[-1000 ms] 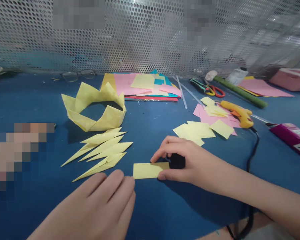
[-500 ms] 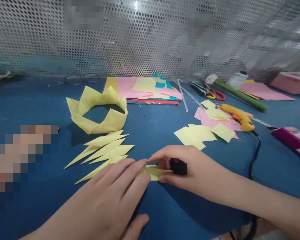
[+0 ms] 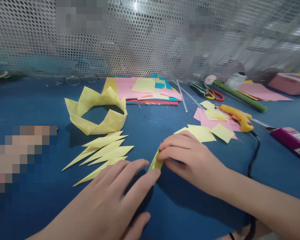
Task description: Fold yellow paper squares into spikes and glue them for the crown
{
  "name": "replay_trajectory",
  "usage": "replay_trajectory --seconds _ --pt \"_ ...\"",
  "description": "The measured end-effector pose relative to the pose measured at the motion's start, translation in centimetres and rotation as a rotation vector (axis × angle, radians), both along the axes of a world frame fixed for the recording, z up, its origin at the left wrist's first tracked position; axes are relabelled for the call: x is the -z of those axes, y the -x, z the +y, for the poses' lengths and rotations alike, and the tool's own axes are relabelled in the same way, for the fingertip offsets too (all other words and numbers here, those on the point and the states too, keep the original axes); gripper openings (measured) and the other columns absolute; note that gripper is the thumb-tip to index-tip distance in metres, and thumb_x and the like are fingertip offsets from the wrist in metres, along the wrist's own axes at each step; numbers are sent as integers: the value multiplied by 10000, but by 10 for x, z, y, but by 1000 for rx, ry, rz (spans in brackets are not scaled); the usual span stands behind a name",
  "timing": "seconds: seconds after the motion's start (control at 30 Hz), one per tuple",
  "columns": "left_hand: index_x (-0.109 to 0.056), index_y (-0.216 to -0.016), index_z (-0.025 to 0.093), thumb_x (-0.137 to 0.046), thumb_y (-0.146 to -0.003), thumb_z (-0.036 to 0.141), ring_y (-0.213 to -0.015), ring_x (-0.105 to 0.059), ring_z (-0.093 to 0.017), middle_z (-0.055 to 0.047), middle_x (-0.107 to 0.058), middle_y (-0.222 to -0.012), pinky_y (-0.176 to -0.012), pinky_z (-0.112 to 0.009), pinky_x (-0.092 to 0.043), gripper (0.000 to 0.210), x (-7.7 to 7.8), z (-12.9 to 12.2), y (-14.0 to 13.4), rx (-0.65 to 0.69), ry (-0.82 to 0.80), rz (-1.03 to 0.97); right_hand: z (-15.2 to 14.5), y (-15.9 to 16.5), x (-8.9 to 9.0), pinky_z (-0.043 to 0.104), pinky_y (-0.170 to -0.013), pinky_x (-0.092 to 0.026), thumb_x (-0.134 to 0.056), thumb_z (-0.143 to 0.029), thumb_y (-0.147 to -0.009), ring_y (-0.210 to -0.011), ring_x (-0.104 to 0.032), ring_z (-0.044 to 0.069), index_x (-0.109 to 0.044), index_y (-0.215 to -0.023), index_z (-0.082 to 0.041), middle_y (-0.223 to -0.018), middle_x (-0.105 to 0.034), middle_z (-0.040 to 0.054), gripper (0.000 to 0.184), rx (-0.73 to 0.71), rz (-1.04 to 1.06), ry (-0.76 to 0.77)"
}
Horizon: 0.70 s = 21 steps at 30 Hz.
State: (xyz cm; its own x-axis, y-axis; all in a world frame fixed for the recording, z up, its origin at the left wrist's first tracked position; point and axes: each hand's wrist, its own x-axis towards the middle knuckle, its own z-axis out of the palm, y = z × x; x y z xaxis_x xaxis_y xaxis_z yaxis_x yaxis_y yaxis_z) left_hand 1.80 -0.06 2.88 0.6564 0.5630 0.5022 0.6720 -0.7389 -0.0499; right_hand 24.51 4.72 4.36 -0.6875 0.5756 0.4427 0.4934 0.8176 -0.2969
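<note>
Misalignment looks like the main risk here: if the left hand [image 3: 107,196] presses the near end of the yellow slip [image 3: 157,163] while the right hand [image 3: 190,156] tugs at the far end, the layers could slide and the crease run crooked. Too hard a pinch might also wrinkle paper this thin, and a light touch could let it spring open. The left knuckles lie over the end of the nearest of the pointed yellow pieces [image 3: 107,143], so a sideways sweep might scatter that row; whether they touch it, I cannot tell. The right hand's fingertips are close together and clamped on the slip's upper part; the left hand's fingers are slightly spread, one fingertip set against the lower part, the thumb well apart from it. The slip stands between the two hands, just above the blue table [image 3: 185,216] or touching it, which the view does not settle. It looks narrow and seems doubled, with a pale edge along one side and a deeper yellow face, tilted with its upper end leaning right. Both ends are partly hidden by fingers.
</note>
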Motion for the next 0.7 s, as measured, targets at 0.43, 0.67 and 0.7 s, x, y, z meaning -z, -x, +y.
replay_trajectory --seconds 0.43,0.67,0.7 --pt "-604 -1145 166 -332 -955 398 -984 -589 -174 -13 -685 -1094 -964 -270 -413 405 14 -8 1 -11 -76 -51 1 5 -3 305 -862 -398 -670 -124 -822 -935 -611 139 -688 -874 -164 -994 -679 26 68 -104 -40 228" --pt "-569 -1205 184 -359 -936 426 -978 -560 -179 22 -676 -1166 -885 -295 -378 418 22 -13 7 14 -47 10 1 8 -4 252 -804 -445 -650 -183 -881 -880 -589 131 -695 -843 -127 -923 -655 52 81 -80 41 438" --pt "-571 -1201 185 -359 -937 422 -973 -555 -178 20 -676 -1166 -874 -296 -373 413 23 -14 6 9 -38 21 0 9 -3 243 -789 -449 -650 -183 -879 -867 -584 128 -687 -828 -128 -904 -644 48 84 -53 53 468"
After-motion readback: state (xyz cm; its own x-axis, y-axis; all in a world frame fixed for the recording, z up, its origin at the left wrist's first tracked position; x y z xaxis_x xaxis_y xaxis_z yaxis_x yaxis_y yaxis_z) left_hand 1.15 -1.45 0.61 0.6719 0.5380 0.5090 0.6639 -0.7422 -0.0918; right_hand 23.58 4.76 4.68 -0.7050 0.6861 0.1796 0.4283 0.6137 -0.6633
